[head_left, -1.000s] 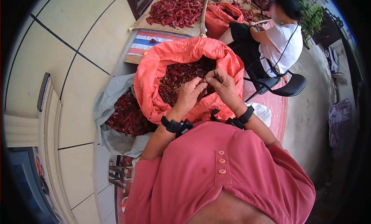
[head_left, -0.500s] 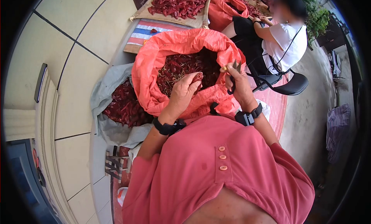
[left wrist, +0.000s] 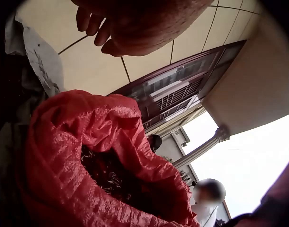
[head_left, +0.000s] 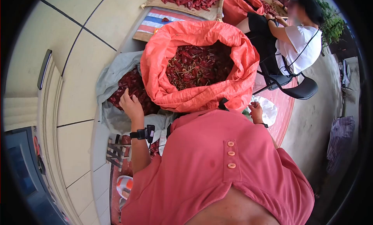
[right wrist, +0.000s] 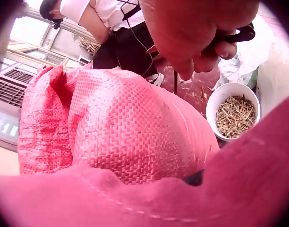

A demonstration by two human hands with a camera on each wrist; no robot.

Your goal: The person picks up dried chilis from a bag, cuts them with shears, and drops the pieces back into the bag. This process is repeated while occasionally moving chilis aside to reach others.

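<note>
My left hand (head_left: 133,106) hovers over a grey sack (head_left: 112,75) of dried red chilies (head_left: 130,83), fingers apart and nothing held. In the left wrist view the same hand (left wrist: 144,30) shows relaxed fingers above the sacks. My right hand (head_left: 256,112) is low at the right side of the big red sack (head_left: 194,102). Its fingers curl round scissors, whose black handle (right wrist: 241,34) shows in the right wrist view. Below that hand stands a white bucket (right wrist: 211,111) with cut stems (right wrist: 236,117) in it. Chilies with pale stems (head_left: 198,67) fill the red sack.
A woven tray (head_left: 211,14) of chilies lies beyond the red sack, on a striped surface (head_left: 151,25). A seated person (head_left: 299,42) in a white top is at the right on a black chair (head_left: 305,89). A small slatted stool (head_left: 116,153) stands at the left.
The hands have parted from over the red sack. My left hand, which held a chili, has moved left to the grey sack, empty. My right hand has gone right and down with the scissors.
</note>
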